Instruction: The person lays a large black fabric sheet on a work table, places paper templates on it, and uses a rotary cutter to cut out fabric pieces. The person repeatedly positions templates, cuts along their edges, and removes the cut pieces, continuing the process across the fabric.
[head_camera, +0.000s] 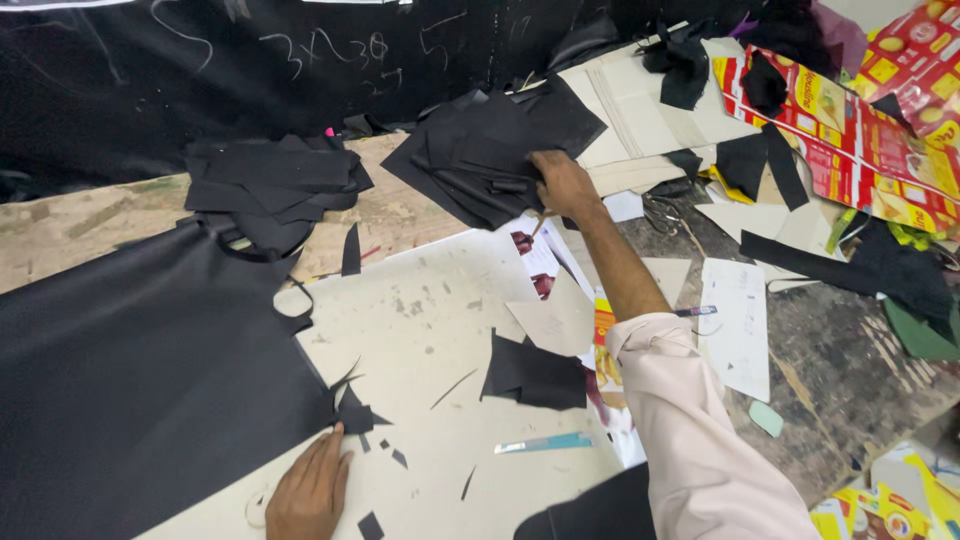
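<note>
My right hand (562, 183) reaches far forward and grips the edge of a loose pile of cut black pieces (490, 155); a thin stick-like tool pokes out below the fingers. My left hand (310, 493) lies flat, fingers together, at the near edge of a large black sheet (140, 370) with notched cut edges, holding nothing. A second stack of black cut pieces (270, 185) sits at the back left. One cut black shape (533, 373) rests on the pale cutting board (430, 320), with small black offcuts scattered around it.
A blue-handled blade (545, 443) lies on the board near me. Cream card templates (640, 100), scissors (660, 212), white paper (738, 325) and red-and-yellow printed cartons (860, 130) crowd the right side. A dark chalk-marked cloth (250, 60) covers the back.
</note>
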